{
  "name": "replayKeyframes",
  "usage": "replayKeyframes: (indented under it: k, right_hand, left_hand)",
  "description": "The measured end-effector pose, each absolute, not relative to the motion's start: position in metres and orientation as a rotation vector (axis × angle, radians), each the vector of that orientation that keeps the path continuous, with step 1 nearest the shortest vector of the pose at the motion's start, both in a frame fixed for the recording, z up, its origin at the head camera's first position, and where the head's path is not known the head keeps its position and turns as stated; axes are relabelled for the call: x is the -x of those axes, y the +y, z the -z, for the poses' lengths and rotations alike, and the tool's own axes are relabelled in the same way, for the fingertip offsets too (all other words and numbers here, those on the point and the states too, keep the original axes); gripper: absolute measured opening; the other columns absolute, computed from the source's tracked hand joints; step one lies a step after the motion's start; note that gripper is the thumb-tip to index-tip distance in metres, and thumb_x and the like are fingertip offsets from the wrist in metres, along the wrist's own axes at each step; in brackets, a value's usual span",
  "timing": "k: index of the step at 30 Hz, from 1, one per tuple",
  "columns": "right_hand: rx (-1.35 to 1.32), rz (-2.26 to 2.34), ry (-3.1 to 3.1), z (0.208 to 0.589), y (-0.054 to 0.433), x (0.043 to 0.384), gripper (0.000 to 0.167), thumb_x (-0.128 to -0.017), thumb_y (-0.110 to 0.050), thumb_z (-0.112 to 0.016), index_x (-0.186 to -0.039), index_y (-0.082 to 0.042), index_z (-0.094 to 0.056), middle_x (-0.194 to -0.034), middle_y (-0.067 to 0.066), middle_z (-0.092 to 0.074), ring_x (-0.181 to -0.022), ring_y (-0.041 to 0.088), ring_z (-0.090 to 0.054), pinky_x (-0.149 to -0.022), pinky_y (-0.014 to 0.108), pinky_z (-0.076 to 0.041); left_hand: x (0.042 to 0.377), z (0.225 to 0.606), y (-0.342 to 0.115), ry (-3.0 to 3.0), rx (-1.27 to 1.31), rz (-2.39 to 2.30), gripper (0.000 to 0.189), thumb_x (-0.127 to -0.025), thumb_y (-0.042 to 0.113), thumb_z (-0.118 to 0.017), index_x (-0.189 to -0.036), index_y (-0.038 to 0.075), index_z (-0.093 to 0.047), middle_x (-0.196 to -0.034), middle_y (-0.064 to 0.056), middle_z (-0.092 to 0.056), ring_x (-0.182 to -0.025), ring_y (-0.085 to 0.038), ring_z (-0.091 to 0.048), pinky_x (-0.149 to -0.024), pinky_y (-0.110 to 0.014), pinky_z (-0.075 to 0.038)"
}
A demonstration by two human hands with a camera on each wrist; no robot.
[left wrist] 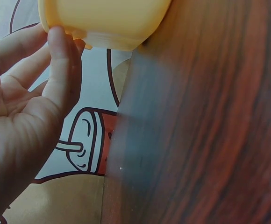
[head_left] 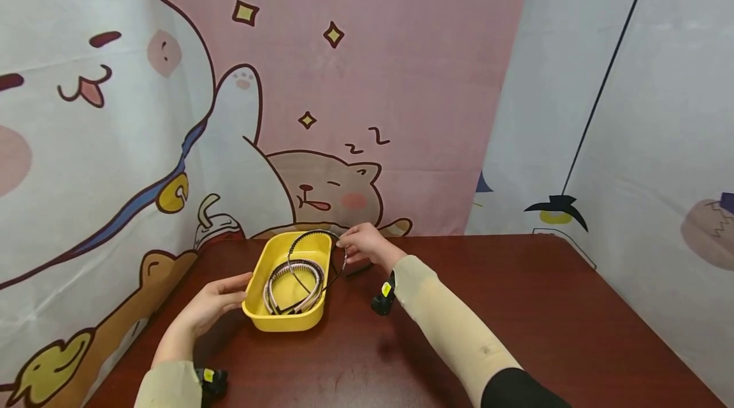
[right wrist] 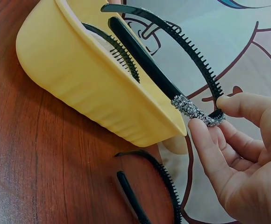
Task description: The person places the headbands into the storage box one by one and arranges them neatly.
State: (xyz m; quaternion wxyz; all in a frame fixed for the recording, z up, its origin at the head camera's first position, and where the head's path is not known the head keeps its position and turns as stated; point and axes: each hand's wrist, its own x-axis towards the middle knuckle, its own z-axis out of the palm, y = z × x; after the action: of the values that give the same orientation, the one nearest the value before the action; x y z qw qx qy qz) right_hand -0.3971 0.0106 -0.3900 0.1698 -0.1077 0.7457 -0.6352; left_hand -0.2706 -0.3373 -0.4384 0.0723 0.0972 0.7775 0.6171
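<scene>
My left hand [head_left: 208,306] holds the left rim of a yellow plastic bin [head_left: 287,324], its thumb against the outer wall in the left wrist view. Looped together inside the bin lie several headbands [head_left: 267,294], pale and dark, some toothed. Between thumb and fingertips, my right hand [head_left: 369,244] pinches a black toothed headband [right wrist: 188,107] at its silver glittery top. The two ends of this headband point toward the bin and overlap its right rim. A second black toothed headband [right wrist: 167,177] rests on the table to the right of the bin, mostly hidden under my hand in the head view.
The dark red-brown wooden table [head_left: 550,325] stretches to the right. Cartoon-printed cloth [head_left: 413,108] hangs along its far edge and left side, close to the bin. Small black devices [head_left: 383,299] are strapped at both wrists.
</scene>
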Motion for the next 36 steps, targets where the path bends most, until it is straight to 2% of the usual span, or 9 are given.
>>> replayKeyframes:
  k: [5,9,14,26,36]
  right_hand:
    - [0.314,1.804,2.126,0.391,0.006,0.395,0.019,-0.085,-0.005,-0.068,-0.1,0.007,-0.067,-0.109,0.029,-0.064,-0.059,0.013,-0.056,-0.06,0.035,-0.057]
    - [0.314,1.811,2.123,0.394,0.003,0.395,0.019,-0.084,-0.004,-0.069,-0.1,0.007,-0.067,-0.094,0.02,-0.066,-0.06,0.014,-0.057,-0.059,0.035,-0.057]
    - [0.314,1.809,2.101,0.395,-0.001,0.393,0.02,-0.084,-0.003,-0.068,-0.1,0.008,-0.066,-0.079,0.009,-0.06,-0.061,0.015,-0.057,-0.059,0.034,-0.057]
    - [0.336,1.784,2.12,0.389,-0.011,0.392,0.021,-0.087,-0.005,-0.068,-0.104,0.007,-0.066,-0.082,0.011,-0.059,-0.063,0.018,-0.058,-0.061,0.036,-0.058]
    - [0.299,1.75,2.139,0.389,-0.02,0.391,0.02,-0.085,-0.003,-0.069,-0.102,0.007,-0.066,-0.075,0.01,-0.058,-0.062,0.019,-0.061,-0.058,0.034,-0.057]
  left_hand:
    - [0.271,0.438,-0.337,2.338,-0.291,-1.855,0.058,-0.096,0.006,-0.057,-0.145,-0.011,-0.032,-0.146,-0.032,-0.035,-0.119,-0.026,-0.056,-0.089,-0.027,-0.05]
    - [0.271,0.439,-0.338,2.341,-0.295,-1.85,0.058,-0.096,0.007,-0.058,-0.145,-0.011,-0.033,-0.146,-0.032,-0.035,-0.117,-0.024,-0.057,-0.088,-0.026,-0.05]
    - [0.27,0.44,-0.337,2.336,-0.302,-1.849,0.059,-0.096,0.007,-0.058,-0.145,-0.011,-0.032,-0.146,-0.033,-0.034,-0.117,-0.023,-0.057,-0.088,-0.026,-0.05]
    - [0.272,0.437,-0.338,2.33,-0.303,-1.86,0.058,-0.096,0.007,-0.058,-0.145,-0.009,-0.033,-0.146,-0.031,-0.036,-0.119,-0.026,-0.056,-0.089,-0.027,-0.05]
    - [0.271,0.437,-0.338,2.337,-0.277,-1.857,0.056,-0.096,0.006,-0.057,-0.145,-0.009,-0.034,-0.146,-0.03,-0.037,-0.121,-0.032,-0.053,-0.089,-0.027,-0.05]
